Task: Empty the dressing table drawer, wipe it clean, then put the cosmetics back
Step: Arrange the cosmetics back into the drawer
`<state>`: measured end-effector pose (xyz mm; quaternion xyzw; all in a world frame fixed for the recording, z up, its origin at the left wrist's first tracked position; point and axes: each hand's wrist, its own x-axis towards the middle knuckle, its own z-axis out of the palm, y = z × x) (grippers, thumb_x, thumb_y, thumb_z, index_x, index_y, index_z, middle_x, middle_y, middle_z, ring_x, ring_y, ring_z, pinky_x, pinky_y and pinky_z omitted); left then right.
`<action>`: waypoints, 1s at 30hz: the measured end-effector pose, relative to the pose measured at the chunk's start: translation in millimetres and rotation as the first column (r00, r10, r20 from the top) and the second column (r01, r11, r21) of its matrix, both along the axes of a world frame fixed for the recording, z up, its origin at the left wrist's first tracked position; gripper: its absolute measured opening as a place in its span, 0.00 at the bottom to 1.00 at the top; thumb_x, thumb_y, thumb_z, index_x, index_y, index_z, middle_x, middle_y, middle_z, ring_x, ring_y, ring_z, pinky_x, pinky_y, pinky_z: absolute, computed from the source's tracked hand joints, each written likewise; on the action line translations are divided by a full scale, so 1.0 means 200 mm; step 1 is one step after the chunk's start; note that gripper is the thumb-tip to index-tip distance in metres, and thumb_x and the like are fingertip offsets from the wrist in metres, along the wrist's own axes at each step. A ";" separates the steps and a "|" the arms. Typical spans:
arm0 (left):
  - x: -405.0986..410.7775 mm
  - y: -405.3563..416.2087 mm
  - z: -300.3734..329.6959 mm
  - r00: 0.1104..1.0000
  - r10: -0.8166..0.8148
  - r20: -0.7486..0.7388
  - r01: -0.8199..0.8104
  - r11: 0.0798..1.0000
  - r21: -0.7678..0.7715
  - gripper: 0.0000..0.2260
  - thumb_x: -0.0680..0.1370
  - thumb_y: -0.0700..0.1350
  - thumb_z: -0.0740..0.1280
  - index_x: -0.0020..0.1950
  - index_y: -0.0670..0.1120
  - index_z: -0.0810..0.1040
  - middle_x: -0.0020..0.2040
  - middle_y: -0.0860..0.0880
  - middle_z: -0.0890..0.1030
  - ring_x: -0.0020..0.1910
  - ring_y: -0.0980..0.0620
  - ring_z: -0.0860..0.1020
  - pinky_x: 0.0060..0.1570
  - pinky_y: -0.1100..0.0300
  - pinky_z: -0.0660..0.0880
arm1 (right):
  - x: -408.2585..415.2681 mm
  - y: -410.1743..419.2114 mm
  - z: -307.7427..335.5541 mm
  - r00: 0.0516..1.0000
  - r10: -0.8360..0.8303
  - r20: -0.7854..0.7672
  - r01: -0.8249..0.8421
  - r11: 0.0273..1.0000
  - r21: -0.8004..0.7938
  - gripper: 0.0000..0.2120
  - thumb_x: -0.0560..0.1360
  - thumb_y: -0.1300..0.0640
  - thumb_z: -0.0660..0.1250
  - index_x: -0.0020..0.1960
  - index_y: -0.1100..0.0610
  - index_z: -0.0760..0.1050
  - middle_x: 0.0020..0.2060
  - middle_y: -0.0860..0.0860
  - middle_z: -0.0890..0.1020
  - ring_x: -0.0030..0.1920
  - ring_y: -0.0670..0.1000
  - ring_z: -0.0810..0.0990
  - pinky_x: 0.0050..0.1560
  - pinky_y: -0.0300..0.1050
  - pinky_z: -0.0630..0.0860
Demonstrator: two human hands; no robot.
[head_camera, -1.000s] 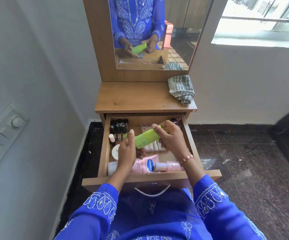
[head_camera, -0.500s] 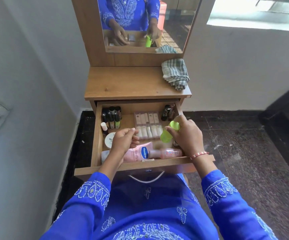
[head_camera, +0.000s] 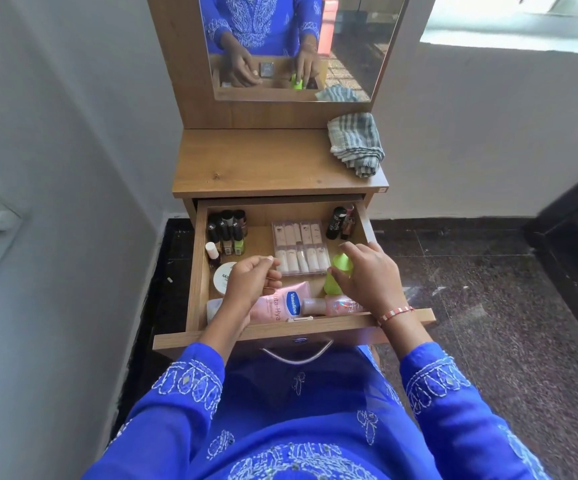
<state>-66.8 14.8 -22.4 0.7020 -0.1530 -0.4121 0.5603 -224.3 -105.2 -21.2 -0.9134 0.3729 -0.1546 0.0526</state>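
The open wooden drawer holds dark-capped nail polish bottles at ten o'clock. The left hand hovers loosely curled, holding nothing, above a pink Vaseline tube. A clear case of white tubes lies mid-drawer. At three o'clock, the right hand grips an upright lime-green bottle.

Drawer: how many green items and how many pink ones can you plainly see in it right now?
Green: 2, the green bottle gripped by the right hand, and the green nail polish.
Pink: 2, the Vaseline tube and the small pink bottle.
Total: 4.
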 end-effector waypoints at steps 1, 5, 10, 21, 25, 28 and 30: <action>0.00 0.00 0.00 1.000 0.002 0.001 -0.002 1.000 0.000 0.10 0.80 0.43 0.58 0.48 0.43 0.79 0.37 0.46 0.79 0.35 0.53 0.77 0.33 0.66 0.75 | 0.00 0.00 0.00 1.000 0.000 -0.013 0.000 1.000 0.009 0.16 0.70 0.50 0.69 0.54 0.56 0.76 0.45 0.52 0.82 0.49 0.56 0.77 0.42 0.48 0.76; 0.00 0.00 0.01 1.000 -0.001 0.008 0.001 1.000 0.004 0.10 0.80 0.43 0.58 0.47 0.44 0.78 0.38 0.46 0.79 0.35 0.53 0.77 0.33 0.67 0.75 | 0.00 0.00 0.01 1.000 -0.005 -0.022 0.005 0.999 0.032 0.14 0.68 0.52 0.69 0.52 0.57 0.76 0.43 0.53 0.81 0.49 0.56 0.76 0.42 0.48 0.75; -0.01 0.00 0.02 1.000 0.003 0.011 -0.003 1.000 0.000 0.10 0.80 0.42 0.58 0.45 0.45 0.78 0.37 0.46 0.79 0.34 0.53 0.77 0.31 0.68 0.75 | 0.00 0.00 0.01 0.997 0.016 -0.069 -0.012 0.998 0.060 0.14 0.67 0.53 0.69 0.50 0.57 0.76 0.44 0.53 0.79 0.48 0.56 0.74 0.43 0.46 0.72; -0.01 0.01 0.02 0.999 0.004 0.045 -0.004 1.000 0.010 0.10 0.79 0.42 0.58 0.45 0.46 0.78 0.36 0.47 0.79 0.33 0.54 0.77 0.30 0.68 0.74 | -0.01 0.02 0.03 0.995 -0.033 0.099 0.040 0.997 -0.071 0.12 0.67 0.51 0.72 0.41 0.59 0.77 0.36 0.55 0.79 0.38 0.56 0.76 0.34 0.46 0.76; -0.02 0.00 0.02 0.998 0.005 0.065 -0.005 1.000 0.009 0.10 0.79 0.42 0.58 0.43 0.46 0.78 0.35 0.47 0.78 0.33 0.54 0.77 0.31 0.67 0.74 | 0.01 0.04 0.04 0.987 -0.010 0.162 0.020 0.998 -0.062 0.08 0.68 0.55 0.72 0.38 0.59 0.77 0.34 0.54 0.78 0.36 0.55 0.76 0.33 0.46 0.76; -0.02 0.01 0.03 0.993 0.012 0.114 -0.013 1.000 0.006 0.10 0.79 0.42 0.59 0.43 0.47 0.78 0.35 0.48 0.79 0.34 0.54 0.77 0.33 0.65 0.73 | 0.02 0.07 0.05 0.974 0.012 0.227 -0.011 1.000 -0.004 0.05 0.70 0.57 0.70 0.41 0.59 0.78 0.37 0.54 0.79 0.39 0.55 0.76 0.38 0.47 0.78; -0.02 0.01 0.03 0.985 0.019 0.174 -0.020 1.000 0.002 0.10 0.79 0.42 0.59 0.44 0.47 0.79 0.35 0.49 0.79 0.34 0.54 0.77 0.35 0.65 0.74 | 0.04 0.12 0.06 0.964 0.030 0.264 -0.039 0.999 0.030 0.04 0.71 0.58 0.69 0.43 0.59 0.79 0.39 0.53 0.80 0.41 0.55 0.77 0.40 0.46 0.77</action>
